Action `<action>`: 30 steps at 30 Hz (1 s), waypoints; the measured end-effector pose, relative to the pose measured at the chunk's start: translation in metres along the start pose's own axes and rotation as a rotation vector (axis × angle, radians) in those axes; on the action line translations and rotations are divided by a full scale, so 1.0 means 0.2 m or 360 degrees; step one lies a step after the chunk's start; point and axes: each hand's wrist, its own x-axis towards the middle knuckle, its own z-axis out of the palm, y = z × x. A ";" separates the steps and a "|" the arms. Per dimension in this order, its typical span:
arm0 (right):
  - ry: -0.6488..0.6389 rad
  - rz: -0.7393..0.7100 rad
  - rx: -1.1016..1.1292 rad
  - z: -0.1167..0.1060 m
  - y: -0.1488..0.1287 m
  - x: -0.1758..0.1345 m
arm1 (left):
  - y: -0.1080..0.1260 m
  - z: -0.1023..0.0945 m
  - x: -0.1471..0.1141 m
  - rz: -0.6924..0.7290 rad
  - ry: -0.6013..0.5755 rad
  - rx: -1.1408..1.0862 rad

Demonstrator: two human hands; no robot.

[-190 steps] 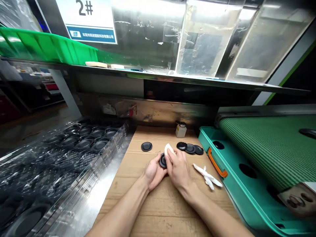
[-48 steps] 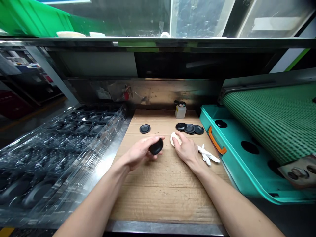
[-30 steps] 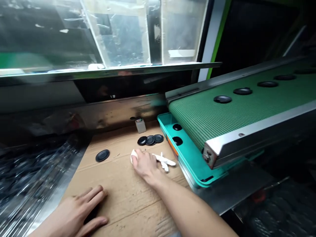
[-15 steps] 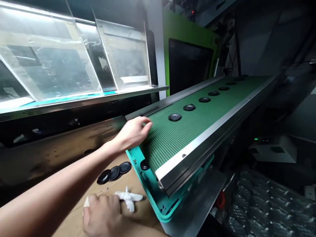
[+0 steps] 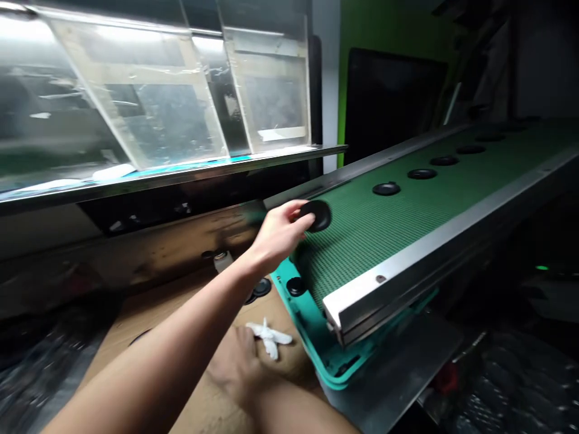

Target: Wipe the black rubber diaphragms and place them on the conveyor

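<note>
My left hand (image 5: 283, 235) pinches a black round lid (image 5: 318, 216) between thumb and fingers, just above the near end of the green conveyor belt (image 5: 357, 241). The lid is tilted up on its edge. Lower down, my right hand (image 5: 235, 361) is over the brown tabletop (image 5: 199, 410), partly behind my left forearm. Motion blurs its fingers, so I cannot tell what they hold. Right beside it is a crumpled white cloth (image 5: 270, 339). More black lids (image 5: 261, 287) lie on the tabletop, partly covered by my left arm.
Several black lids (image 5: 386, 188) lie in a line along the belt. Under its end stands a turquoise bin (image 5: 335, 381), with a black lid (image 5: 296, 286) at its near side. A metal rail (image 5: 434, 247) edges the belt. A lit, clear-panelled cabinet (image 5: 163, 114) stands at left.
My left hand has picked up the nearest lid from the belt and lifted it. My right hand has moved up toward the white cloth. The view has turned left.
</note>
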 end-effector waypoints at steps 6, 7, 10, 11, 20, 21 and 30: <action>0.0163 0.0093 -0.0089 0.02 -0.01 -0.02 | -0.27 -0.68 -0.93 -0.0660 0.0709 -0.0273; 0.0216 0.0117 -0.0005 0.02 -0.03 -0.02 | -0.33 -0.75 -1.05 -0.0707 0.0795 -0.0331; 0.0481 0.0131 0.0397 0.02 -0.10 -0.04 | -0.49 -0.84 -1.25 -0.0816 0.1004 -0.0528; 0.0529 0.0102 0.0531 0.03 -0.13 -0.06 | -0.53 -0.85 -1.28 -0.0832 0.1069 -0.0614; 0.0273 0.0041 -0.0110 0.16 -0.22 -0.09 | -0.56 -0.81 -1.36 -0.0741 0.0866 -0.1621; 0.0262 0.0096 -0.0278 0.16 -0.23 -0.07 | -0.56 -0.82 -1.37 -0.0733 0.0815 -0.1651; 0.0125 0.0200 -0.0794 0.14 -0.28 -0.09 | -0.60 -0.79 -1.38 -0.0668 0.0980 -0.1614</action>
